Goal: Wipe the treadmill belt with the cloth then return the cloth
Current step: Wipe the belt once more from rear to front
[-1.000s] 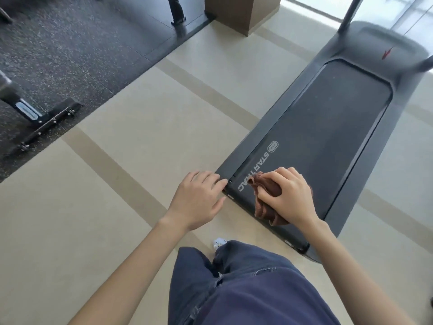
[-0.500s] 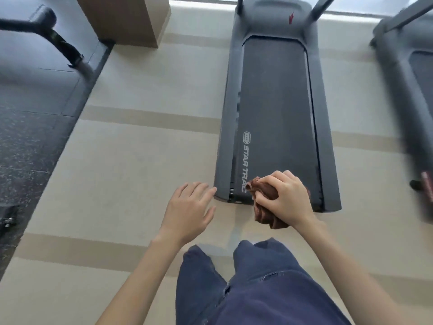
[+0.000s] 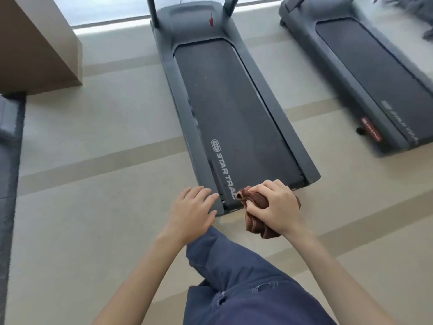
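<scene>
A dark grey treadmill stretches away from me, its black belt [image 3: 234, 109] framed by grey side rails [image 3: 185, 118] with white STAR TRAC lettering near the rear end. My right hand [image 3: 276, 205] is closed around a bunched brown cloth [image 3: 256, 222] at the belt's rear edge; part of the cloth hangs below my fist. My left hand [image 3: 193, 208] is held with fingers spread over the treadmill's rear left corner, holding nothing.
A second treadmill [image 3: 365, 73] stands to the right. A brown column [image 3: 35, 50] rises at the upper left, with dark rubber flooring [image 3: 9, 160] along the left edge. Beige striped floor surrounds the machines. My leg in blue trousers [image 3: 246, 289] is in the foreground.
The view has swung round so the treadmill now runs straight ahead and a second one shows at the right. Both hands stay at the rear end, the right still gripping the cloth.
</scene>
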Action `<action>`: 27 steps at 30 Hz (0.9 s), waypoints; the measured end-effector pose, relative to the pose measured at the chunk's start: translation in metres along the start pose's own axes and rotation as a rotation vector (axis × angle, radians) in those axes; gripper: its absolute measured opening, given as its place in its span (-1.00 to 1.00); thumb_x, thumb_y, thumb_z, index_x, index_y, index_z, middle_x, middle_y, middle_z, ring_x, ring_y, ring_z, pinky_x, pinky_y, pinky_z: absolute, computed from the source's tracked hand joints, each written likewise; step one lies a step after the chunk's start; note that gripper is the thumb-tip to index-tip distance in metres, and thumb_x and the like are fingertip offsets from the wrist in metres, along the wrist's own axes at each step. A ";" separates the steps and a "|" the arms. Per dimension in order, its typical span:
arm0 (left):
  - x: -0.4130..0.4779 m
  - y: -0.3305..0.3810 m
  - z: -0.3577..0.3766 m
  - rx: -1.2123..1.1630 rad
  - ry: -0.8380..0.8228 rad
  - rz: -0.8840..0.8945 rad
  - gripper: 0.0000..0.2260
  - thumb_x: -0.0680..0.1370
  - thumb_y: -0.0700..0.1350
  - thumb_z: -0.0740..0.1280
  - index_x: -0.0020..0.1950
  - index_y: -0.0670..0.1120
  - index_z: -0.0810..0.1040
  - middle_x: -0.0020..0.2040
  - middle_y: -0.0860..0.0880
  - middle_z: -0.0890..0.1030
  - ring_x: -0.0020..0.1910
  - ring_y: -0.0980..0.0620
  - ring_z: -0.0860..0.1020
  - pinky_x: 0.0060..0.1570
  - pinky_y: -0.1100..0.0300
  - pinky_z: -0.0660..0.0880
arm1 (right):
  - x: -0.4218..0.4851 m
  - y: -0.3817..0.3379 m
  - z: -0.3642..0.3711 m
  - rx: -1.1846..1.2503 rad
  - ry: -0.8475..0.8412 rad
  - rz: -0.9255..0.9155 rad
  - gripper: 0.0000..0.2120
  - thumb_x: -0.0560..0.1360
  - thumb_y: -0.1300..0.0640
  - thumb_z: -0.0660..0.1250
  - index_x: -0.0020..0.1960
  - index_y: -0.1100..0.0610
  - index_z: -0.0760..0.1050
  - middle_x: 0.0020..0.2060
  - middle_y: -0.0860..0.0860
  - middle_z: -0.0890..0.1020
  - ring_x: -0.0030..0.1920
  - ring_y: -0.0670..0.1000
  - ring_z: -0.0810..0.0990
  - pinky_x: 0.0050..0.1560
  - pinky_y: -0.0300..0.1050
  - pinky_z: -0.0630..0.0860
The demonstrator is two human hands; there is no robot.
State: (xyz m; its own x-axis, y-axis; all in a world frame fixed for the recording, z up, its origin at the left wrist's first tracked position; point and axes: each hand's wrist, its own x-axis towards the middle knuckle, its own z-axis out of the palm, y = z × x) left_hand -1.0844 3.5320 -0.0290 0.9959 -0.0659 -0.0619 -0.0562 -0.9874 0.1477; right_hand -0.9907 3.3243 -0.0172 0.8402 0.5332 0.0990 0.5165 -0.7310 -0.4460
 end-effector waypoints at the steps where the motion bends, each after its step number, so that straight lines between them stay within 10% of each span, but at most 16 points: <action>1: 0.011 -0.010 -0.003 -0.003 0.010 0.018 -0.62 0.45 0.03 0.13 0.06 -0.08 0.64 0.00 -0.03 0.65 0.01 -0.07 0.60 0.11 0.09 0.38 | 0.009 0.000 0.003 -0.003 0.022 0.018 -0.74 0.35 -0.15 0.24 -0.14 -0.04 0.59 -0.25 -0.13 0.57 -0.20 0.01 0.48 -0.19 -0.03 0.49; 27: 0.313 -0.161 -0.034 -0.001 -0.103 0.830 -0.59 0.51 0.06 0.10 0.19 -0.07 0.59 0.11 -0.01 0.62 0.14 -0.06 0.56 0.14 0.07 0.46 | 0.164 -0.043 0.085 0.035 0.517 0.870 -0.66 0.36 -0.19 0.20 -0.08 -0.02 0.62 -0.20 -0.12 0.60 -0.14 0.03 0.50 -0.14 -0.11 0.45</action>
State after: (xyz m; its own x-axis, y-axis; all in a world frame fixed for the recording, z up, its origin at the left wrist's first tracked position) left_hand -0.7613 3.6751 -0.0383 0.6196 -0.7846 -0.0228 -0.7684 -0.6123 0.1860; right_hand -0.8893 3.4792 -0.0576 0.8957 -0.4340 0.0962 -0.3071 -0.7606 -0.5720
